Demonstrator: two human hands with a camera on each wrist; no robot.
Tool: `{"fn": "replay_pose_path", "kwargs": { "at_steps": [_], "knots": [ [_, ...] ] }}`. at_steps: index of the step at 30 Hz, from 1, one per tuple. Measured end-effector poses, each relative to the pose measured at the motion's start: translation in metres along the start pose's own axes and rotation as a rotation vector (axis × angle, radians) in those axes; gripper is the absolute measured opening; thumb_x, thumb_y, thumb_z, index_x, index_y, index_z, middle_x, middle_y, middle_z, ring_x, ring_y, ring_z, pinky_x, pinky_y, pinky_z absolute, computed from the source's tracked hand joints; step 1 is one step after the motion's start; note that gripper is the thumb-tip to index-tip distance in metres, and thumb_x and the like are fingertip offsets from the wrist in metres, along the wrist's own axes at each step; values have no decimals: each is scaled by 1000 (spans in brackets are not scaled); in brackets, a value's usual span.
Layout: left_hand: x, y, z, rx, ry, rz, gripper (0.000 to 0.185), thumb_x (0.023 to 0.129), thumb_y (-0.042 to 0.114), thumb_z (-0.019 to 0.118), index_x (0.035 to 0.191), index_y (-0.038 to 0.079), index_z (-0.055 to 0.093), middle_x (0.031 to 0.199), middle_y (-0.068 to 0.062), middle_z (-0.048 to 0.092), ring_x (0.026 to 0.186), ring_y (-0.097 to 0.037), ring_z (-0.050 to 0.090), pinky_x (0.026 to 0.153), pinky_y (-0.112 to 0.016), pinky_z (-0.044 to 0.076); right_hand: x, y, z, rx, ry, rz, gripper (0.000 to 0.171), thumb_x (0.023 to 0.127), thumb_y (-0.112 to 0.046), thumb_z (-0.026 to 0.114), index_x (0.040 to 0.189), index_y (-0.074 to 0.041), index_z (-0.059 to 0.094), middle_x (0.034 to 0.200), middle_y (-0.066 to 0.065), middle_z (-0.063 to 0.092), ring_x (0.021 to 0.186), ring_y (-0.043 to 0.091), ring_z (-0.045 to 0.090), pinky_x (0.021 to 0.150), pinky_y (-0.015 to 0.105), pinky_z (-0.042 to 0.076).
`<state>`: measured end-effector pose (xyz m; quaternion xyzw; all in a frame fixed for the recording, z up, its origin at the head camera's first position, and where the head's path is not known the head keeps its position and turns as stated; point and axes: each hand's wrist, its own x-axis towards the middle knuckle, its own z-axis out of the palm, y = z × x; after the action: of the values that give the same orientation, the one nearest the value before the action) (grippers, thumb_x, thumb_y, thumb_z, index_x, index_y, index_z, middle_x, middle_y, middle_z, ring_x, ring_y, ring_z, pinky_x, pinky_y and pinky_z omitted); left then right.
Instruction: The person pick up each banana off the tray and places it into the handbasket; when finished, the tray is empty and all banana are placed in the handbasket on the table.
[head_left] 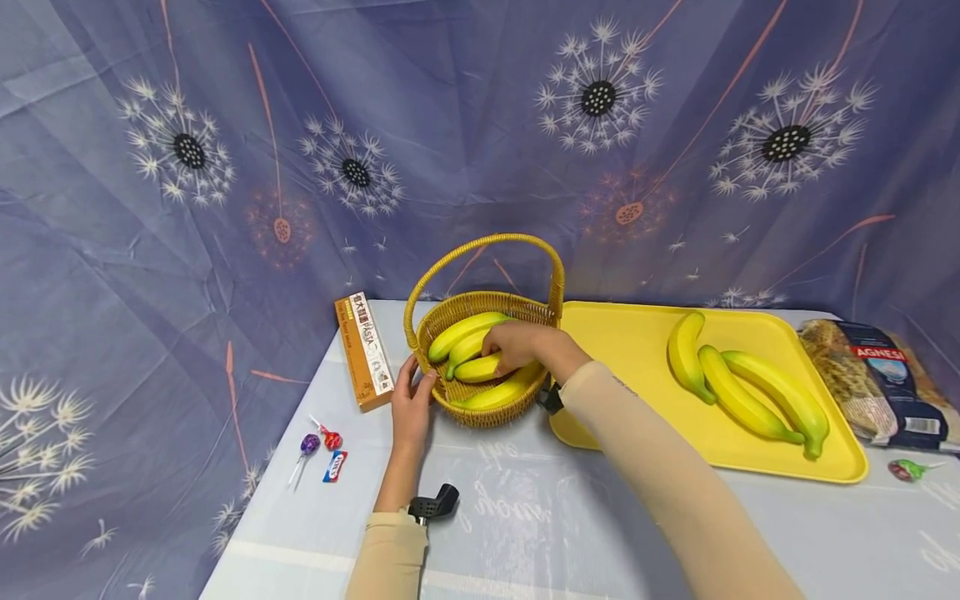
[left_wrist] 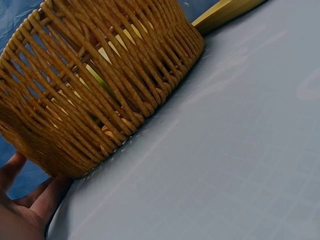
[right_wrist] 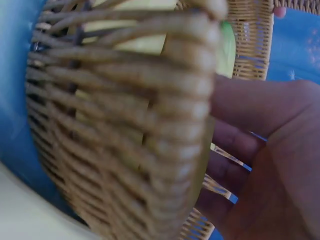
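Right hand (head_left: 517,346) fingertips hidden among bananas (head_left: 468,337).

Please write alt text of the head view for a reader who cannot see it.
A right hand rests on bananas inside a wicker basket, while the left hand touches its side. A yellow tray beside it holds three more bananas.

woven wicker on the basket (head_left: 487,367), rough ribbed strands with a dull honey sheen, its handle (head_left: 487,243) wrapped the same. bananas (head_left: 480,354) inside look smooth, waxy, faintly glossy, like the bananas (head_left: 750,387) at three o'clock on a smooth matt plastic tray (head_left: 630,350). tabletop (head_left: 525,508) wears a slick, shiny clear plastic cover. backdrop (head_left: 225,167) at twelve o'clock is soft creased cloth. pasta box (head_left: 363,350) at nine o'clock is printed card; pasta bag (head_left: 877,379) crinkly glossy film.
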<state>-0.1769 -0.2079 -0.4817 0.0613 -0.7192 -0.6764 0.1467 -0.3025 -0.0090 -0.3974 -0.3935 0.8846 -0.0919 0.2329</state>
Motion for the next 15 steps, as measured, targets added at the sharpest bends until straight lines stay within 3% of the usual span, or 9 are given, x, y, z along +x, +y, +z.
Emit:
{"fn": "replay_pose_path", "kwargs": {
  "at_steps": [6,13,15],
  "knots": [
    [0,-1,-1,10,-7,-16,51,97,31,58,145,20,44,147,-4,39,120,-22,52,84,-28,51,2,-7,1,38,14,-15,41,83,-15,76,123,-15,66,119,-1,63,111,15,56,92,29,45],
    [12,-31,0,3,30,-6,50,94,42,60,141,33,47,145,6,42,118,-18,53,85,-30,50,2,-11,0,77,16,-20,42,82,-16,77,123,-14,66,116,-2,64,108,13,57,91,27,45],
    [12,-28,-2,-10,19,-25,50,94,41,61,141,32,47,145,5,41,119,-18,52,87,-31,50,2,-10,0,80,12,-16,43,83,-14,75,125,-14,64,119,-1,63,112,14,55,93,28,44]
  ]
}}
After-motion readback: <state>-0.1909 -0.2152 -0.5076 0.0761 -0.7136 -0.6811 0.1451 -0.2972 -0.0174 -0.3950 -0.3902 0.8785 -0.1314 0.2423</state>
